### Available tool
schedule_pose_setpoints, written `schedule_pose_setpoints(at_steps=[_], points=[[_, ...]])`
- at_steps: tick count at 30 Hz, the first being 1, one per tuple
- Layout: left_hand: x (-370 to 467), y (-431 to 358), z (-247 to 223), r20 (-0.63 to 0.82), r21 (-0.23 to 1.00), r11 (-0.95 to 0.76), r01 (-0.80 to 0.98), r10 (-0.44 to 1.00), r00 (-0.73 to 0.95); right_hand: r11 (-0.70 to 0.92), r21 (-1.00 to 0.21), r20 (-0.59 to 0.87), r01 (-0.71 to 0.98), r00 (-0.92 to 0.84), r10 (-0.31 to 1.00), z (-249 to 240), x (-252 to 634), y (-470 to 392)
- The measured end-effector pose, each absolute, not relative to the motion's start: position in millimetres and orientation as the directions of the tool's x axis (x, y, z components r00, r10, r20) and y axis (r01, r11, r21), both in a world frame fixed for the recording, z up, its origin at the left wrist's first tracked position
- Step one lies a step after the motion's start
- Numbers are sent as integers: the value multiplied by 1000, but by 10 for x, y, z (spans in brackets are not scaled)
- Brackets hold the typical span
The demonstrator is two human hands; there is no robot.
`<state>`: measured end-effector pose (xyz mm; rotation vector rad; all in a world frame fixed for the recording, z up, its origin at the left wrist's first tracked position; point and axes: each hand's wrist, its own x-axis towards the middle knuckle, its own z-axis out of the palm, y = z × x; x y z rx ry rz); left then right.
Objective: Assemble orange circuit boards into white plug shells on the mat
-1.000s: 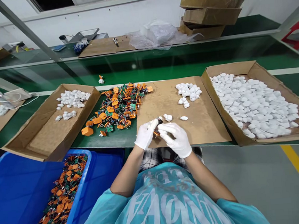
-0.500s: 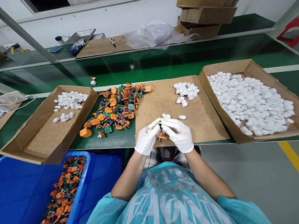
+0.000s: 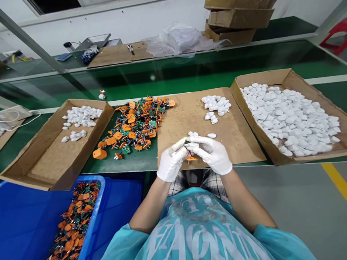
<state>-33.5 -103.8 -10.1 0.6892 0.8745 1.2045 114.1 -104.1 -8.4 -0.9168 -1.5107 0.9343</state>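
Note:
My left hand [image 3: 172,161], in a white glove, pinches a small part with an orange piece [image 3: 191,158] hanging below by thin wires. Close against it, the gloved fingers of my right hand [image 3: 212,155] are pressed together on the same small assembly; its upper portion is mostly hidden by the fingers. Just beyond my fingertips, white pieces [image 3: 211,135] lie on the cardboard sheet [image 3: 187,112]. Left of the sheet is a heap of orange and green circuit parts [image 3: 136,123].
An open box of white pieces [image 3: 296,115] stands at the right. Another cardboard box [image 3: 48,157] holds fewer white pieces at the left, above a blue bin [image 3: 14,225]. A small white pile [image 3: 216,104] sits on the sheet.
My right hand has shifted slightly right and its fingers are more bent. The hanging orange piece has moved slightly right. The small part on the green belt at the back has moved left.

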Motion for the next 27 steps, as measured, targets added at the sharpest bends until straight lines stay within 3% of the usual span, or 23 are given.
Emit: schedule_pose_setpoints(at_steps=[3, 6, 12, 16, 21, 24, 27], points=[[-320, -1042, -104, -209, 855, 235, -463, 972, 107, 496, -820, 501, 286, -59, 863, -54, 1154, -1042], [-301, -1032, -86, -237, 873, 259, -413, 966, 105, 586, -671, 602, 455, -128, 788, -50, 1170, -1031], [-339, -972, -17, -292, 917, 325, -230, 942, 165, 688, -515, 586, 512, -376, 718, -130, 1259, -973], [-381, -936, -41, -300, 917, 355, -184, 915, 268, 735, -539, 639, 411, -369, 675, -123, 1239, -991], [-353, -1026, -164, -222, 900, 304, -312, 936, 273, 562, -706, 586, 431, -90, 806, -87, 1159, -1086], [-265, -1122, -244, -99, 884, 191, -427, 969, 228, 576, -669, 648, 470, -13, 762, -124, 1077, -1100], [-183, -1152, -249, -87, 942, 122, -312, 988, 124, 587, -591, 691, 553, -28, 722, -173, 1009, -1089]])
